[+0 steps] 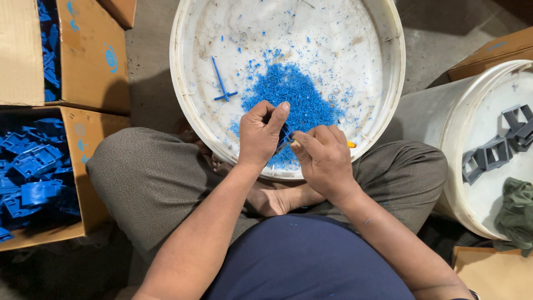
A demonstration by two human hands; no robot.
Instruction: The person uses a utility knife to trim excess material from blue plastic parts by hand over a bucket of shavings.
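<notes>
My left hand (262, 133) grips a small blue plastic part (285, 136) over the near rim of a large white bucket (186, 105). My right hand (322, 155) is closed around a tool with an orange end (351, 145), its tip against the blue part. A heap of blue plastic shavings (294, 94) lies inside the bucket, with a thin blue cross-shaped sprue (223, 86) to its left. Both hands are close together, above my crossed legs.
A cardboard box (89, 139) holding several blue plastic parts (33, 172) stands at the left, another box behind it. At the right a second white bucket (444, 128) carries grey plastic frames (494, 150) and a green cloth (516, 214).
</notes>
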